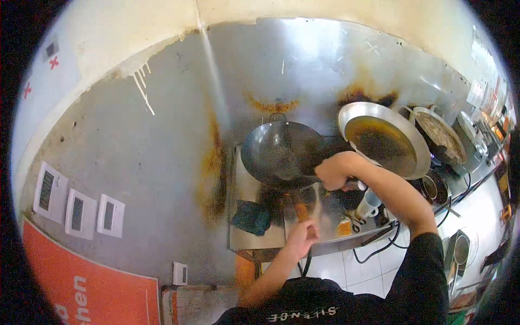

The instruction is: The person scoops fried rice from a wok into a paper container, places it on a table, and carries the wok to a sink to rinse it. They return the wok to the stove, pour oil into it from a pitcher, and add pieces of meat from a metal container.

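A dark wok [281, 151] sits on the stove by the steel wall, its loop handle at the far rim. Its wooden handle [300, 210] points towards me, and my left hand [302, 238] is closed around the near end. Beside that handle runs a pale, blurred streak. My right hand [338, 170] is closed over the wok's right rim, fingers curled inward. A light grey end pokes out below that fist, but I cannot tell what it holds. A white mug [369, 202] stands beneath my right forearm.
A wide steel pan [383, 140] rests right of the wok, with another large pan [440, 135] beyond. A dark folded cloth [251, 218] lies on the steel counter [246, 241]. Black hoses [376, 253] hang below its front edge. Small displays [81, 214] are on the left wall.
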### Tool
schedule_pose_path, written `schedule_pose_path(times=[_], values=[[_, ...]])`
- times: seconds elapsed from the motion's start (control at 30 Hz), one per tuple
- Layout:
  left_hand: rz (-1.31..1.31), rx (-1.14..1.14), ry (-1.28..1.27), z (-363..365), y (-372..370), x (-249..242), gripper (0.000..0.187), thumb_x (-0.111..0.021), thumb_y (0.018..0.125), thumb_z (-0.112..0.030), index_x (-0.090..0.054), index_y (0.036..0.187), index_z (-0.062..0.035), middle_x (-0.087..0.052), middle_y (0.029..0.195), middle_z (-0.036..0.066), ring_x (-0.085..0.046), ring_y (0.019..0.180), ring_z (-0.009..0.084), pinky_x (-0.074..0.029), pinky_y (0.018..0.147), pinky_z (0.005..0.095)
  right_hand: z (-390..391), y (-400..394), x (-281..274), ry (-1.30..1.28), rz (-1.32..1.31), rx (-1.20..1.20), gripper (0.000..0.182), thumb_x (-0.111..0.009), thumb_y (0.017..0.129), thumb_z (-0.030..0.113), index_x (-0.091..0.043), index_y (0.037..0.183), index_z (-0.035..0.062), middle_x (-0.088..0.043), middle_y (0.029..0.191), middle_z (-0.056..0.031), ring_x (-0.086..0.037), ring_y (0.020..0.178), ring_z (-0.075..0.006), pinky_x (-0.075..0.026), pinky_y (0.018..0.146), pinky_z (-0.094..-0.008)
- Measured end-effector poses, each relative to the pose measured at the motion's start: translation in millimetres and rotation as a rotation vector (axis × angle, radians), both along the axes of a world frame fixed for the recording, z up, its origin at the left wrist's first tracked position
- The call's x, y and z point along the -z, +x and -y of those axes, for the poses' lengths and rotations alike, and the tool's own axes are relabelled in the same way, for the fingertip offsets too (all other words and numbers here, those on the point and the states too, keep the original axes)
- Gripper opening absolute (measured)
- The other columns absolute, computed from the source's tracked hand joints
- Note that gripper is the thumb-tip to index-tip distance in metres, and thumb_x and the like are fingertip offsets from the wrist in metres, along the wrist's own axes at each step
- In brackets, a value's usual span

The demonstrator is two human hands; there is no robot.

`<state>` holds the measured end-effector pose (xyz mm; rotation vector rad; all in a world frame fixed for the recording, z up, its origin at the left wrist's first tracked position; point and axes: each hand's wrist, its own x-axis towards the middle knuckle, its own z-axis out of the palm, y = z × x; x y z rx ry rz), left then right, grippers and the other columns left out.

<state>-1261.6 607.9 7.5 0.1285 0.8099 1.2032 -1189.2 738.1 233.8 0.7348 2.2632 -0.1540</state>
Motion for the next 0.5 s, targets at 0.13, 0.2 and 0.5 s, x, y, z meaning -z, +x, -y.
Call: schedule_pose_path(times=[0.13,0.2,0.5], values=[[0.027,-0.041,-0.085,-8.8,-12.6,40.7,0.012,-0.06,0.089,-0.02,-0.055,0.084,-0.0099,-0.051,0.067,0.002,-0.049,0.06,0.0133,-0.041,0.054,0.0283,-6.4,21.6,78.0,0.288,-0.31,0.126,0.019,-0.058,0.075,0.014,-0.071,0.083,0.0014,-0.068,0.087,-0.0206,-0.068,0.082,-0.0342,-0.055,0.068,-0.043],[0.027,-0.005,-0.054,-11.9,-15.0,42.1,0.013,-0.061,0.089,-0.02,-0.055,0.084,-0.0092,-0.053,0.068,0.003,-0.052,0.061,0.0142,-0.043,0.055,0.0291,-27.5,10.5,146.8,0.301,-0.368,0.073,0.018,-0.058,0.075,0.012,-0.07,0.081,0.0005,-0.067,0.09,-0.0229,-0.067,0.083,-0.0355,-0.055,0.07,-0.0433],[0.147,0.028,-0.052,-23.4,-22.6,46.0,0.011,-0.063,0.085,-0.015,-0.055,0.079,-0.0105,-0.053,0.066,-0.001,-0.051,0.057,0.0103,-0.045,0.052,0.0248,-14.7,13.2,115.2,0.186,-0.291,0.047,0.019,-0.062,0.07,0.012,-0.071,0.082,0.0001,-0.068,0.089,-0.0212,-0.067,0.085,-0.0358,-0.054,0.072,-0.0444]])
